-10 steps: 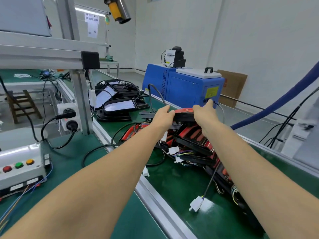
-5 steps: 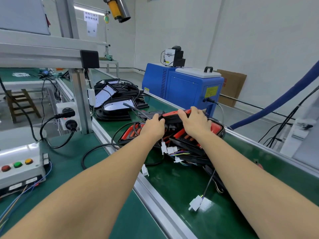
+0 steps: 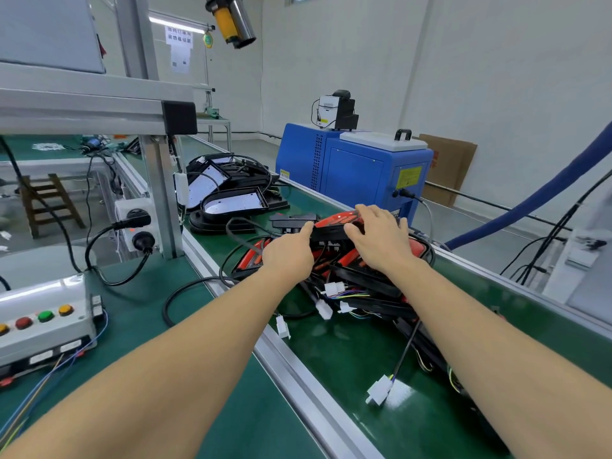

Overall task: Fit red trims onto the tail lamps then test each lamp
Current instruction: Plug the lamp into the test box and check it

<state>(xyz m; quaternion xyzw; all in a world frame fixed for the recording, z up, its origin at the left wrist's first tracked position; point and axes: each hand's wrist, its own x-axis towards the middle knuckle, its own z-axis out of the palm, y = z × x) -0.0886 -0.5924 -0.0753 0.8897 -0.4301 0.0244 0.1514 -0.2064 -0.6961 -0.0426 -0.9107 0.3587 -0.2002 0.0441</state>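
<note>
Tail lamp (image 3: 334,223), red trim showing on top, sits on the heap of finished lamps (image 3: 357,279) on the green conveyor belt (image 3: 371,359), just in front of the blue machine (image 3: 357,167). Both hands are on it: the right hand (image 3: 381,236) lies over the right end with fingers spread and only lightly bent, the left hand (image 3: 291,253) is at the left end with the index finger stretched along the black edge. Whether the thumbs are hooked underneath I cannot tell, so this reads more as steadying than clamping.

It looks like a rigid plastic shell, probably light, glossy on the red face and likely slippery there. The black housing edges at either end seem the safer place to hold, away from the trim. A wire tail with a white connector (image 3: 332,288) hangs out of the pile, and those leads could snag when a lamp is lifted.

The long axis runs left to right across the belt, tilted a little up toward the right, red face upward and slightly toward the camera.

Further out: black lamp housings (image 3: 231,203) up the belt and a button box (image 3: 43,319) on the left bench
</note>
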